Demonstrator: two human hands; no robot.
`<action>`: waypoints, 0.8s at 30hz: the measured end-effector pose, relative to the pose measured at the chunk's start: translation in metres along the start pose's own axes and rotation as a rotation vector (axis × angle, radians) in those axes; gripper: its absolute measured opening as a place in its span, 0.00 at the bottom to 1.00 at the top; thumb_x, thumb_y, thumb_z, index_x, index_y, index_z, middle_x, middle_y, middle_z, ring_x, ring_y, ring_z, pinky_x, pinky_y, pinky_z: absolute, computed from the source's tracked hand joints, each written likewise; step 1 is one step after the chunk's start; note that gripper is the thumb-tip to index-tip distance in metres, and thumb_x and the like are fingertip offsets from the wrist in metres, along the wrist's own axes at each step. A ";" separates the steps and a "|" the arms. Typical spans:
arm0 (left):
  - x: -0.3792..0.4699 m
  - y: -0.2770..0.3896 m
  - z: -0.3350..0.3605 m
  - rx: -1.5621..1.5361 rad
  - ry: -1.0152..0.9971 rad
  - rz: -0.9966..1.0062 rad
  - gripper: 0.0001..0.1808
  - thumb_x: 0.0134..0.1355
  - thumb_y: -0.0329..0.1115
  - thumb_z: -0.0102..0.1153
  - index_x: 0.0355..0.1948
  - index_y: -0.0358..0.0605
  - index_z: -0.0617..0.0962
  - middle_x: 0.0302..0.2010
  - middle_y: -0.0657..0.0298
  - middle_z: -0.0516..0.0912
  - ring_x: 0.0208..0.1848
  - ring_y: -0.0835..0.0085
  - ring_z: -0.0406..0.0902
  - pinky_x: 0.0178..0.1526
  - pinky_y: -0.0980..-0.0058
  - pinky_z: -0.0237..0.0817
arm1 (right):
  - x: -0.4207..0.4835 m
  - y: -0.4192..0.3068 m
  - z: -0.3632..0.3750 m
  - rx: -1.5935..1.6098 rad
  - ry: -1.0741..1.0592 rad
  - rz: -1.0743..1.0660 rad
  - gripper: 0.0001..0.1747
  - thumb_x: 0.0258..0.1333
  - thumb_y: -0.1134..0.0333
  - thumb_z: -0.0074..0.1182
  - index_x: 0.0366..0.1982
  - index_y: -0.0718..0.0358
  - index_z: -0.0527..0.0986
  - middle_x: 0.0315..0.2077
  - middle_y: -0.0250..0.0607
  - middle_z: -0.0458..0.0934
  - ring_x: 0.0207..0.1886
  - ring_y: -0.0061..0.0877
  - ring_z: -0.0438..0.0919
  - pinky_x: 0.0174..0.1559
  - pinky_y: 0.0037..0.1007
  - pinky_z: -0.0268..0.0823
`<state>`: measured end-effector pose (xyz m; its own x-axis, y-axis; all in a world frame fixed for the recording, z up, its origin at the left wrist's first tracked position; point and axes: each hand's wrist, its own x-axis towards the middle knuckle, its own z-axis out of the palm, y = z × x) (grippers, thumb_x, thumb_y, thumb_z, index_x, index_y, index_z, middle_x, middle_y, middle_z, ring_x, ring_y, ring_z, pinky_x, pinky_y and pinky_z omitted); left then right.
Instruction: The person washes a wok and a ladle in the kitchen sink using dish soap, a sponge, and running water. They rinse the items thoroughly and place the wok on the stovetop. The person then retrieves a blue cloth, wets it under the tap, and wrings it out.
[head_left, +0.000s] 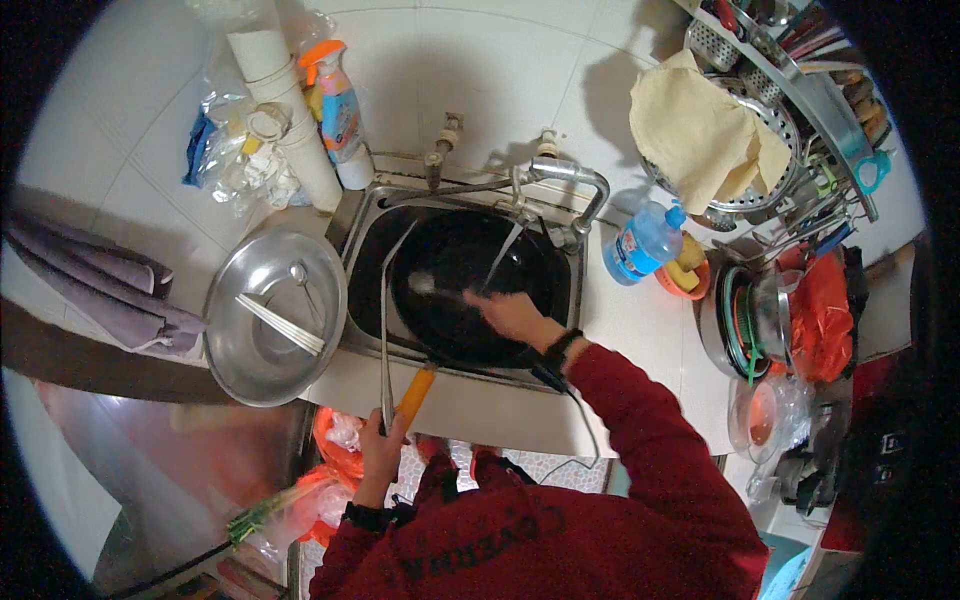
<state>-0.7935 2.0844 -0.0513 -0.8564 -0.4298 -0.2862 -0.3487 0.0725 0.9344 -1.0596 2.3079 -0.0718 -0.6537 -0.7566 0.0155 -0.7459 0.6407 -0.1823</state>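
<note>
My left hand, near the counter's front edge, grips a long metal cooking utensil together with the orange handle of a black wok. The utensil's bent end reaches over the left side of the steel sink. Inside the sink sits the wok, tilted. Water runs into it from the metal faucet. Over the wok, close to the stream, is my right hand, its fingers blurred. Whether it holds anything is unclear. A pale blurred spot shows on the wok's dark inner surface.
Left of the sink stands a steel basin with chopsticks and a spoon. A spray bottle stands behind. On the right are a blue bottle, an orange bowl with sponges, and stacked pots.
</note>
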 end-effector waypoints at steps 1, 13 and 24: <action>0.000 -0.002 0.000 -0.022 -0.005 0.001 0.11 0.60 0.37 0.55 0.34 0.37 0.74 0.21 0.63 0.76 0.19 0.78 0.73 0.24 0.77 0.65 | 0.015 0.009 0.005 -0.099 0.123 0.047 0.28 0.53 0.66 0.48 0.59 0.44 0.65 0.26 0.44 0.76 0.27 0.39 0.78 0.27 0.40 0.69; -0.002 0.004 -0.003 -0.091 -0.078 0.027 0.10 0.61 0.36 0.54 0.33 0.38 0.72 0.17 0.66 0.73 0.18 0.80 0.69 0.22 0.79 0.61 | -0.087 -0.007 -0.028 0.055 -0.386 0.524 0.19 0.51 0.61 0.48 0.45 0.60 0.76 0.31 0.48 0.81 0.38 0.41 0.80 0.37 0.42 0.73; -0.002 0.010 -0.004 0.037 -0.049 0.082 0.10 0.61 0.35 0.53 0.31 0.39 0.72 0.18 0.67 0.72 0.19 0.81 0.68 0.23 0.79 0.60 | -0.090 0.048 -0.054 -0.138 -0.155 0.529 0.19 0.57 0.58 0.45 0.51 0.48 0.71 0.24 0.41 0.80 0.28 0.38 0.79 0.29 0.42 0.68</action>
<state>-0.7938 2.0828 -0.0405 -0.8998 -0.3766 -0.2204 -0.2900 0.1386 0.9469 -1.0429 2.4138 -0.0289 -0.9241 -0.3318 -0.1896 -0.3387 0.9409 0.0041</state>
